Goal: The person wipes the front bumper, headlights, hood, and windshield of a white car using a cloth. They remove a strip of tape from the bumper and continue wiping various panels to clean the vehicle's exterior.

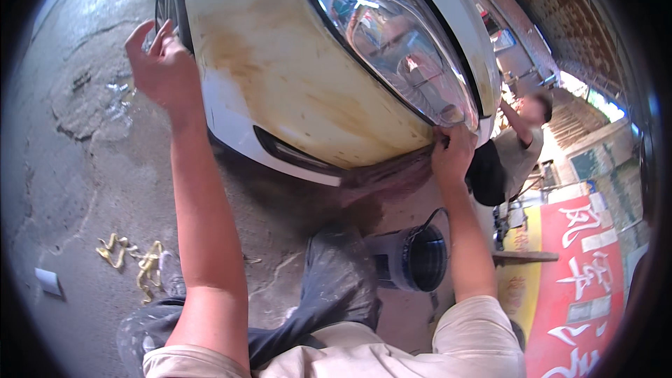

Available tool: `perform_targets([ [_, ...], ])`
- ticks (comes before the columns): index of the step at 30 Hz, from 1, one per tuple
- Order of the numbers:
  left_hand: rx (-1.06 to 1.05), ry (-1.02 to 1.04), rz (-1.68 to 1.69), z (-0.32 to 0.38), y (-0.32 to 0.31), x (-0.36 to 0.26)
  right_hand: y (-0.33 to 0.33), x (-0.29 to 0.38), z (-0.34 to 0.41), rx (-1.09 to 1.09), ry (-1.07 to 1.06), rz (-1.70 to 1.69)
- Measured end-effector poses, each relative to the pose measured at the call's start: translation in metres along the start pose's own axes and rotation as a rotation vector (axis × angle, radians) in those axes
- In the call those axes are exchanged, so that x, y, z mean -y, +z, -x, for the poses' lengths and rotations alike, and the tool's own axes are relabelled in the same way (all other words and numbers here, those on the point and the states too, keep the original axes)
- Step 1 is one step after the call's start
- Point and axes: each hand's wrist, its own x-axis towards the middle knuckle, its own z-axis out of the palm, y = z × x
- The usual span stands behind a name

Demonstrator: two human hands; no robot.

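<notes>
My left hand [164, 65] is raised beside the front wheel [170, 2] of a white car, fingers bent and apart, with nothing visible in it. My right hand [455, 149] touches the lower corner of the headlight [409, 47], at the edge of the bumper [294, 73]. Its fingers are curled there; whether they grip the edge or a small thing is hidden. The bumper has yellowish-brown smeared patches over a pale surface. A dark slotted trim piece [294, 153] sits low in it.
A bucket [425, 257] lies tilted by my knee. Crumpled yellow strips [149, 262] and a small pale block [48, 281] lie on the concrete floor [79, 178]. Another person [520, 152] is beyond the car's front. A red and yellow banner [577, 268] stands at the right.
</notes>
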Motion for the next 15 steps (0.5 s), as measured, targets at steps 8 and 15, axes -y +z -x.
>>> perform_targets([
  [8,0.281,-0.272,-0.357,-0.058,-0.06,0.019,-0.028,-0.012,0.07,-0.225,0.878,-0.808],
  [15,0.664,-0.132,-0.707,-0.069,-0.071,0.037,-0.05,0.016,0.071,-0.452,1.011,-1.562],
])
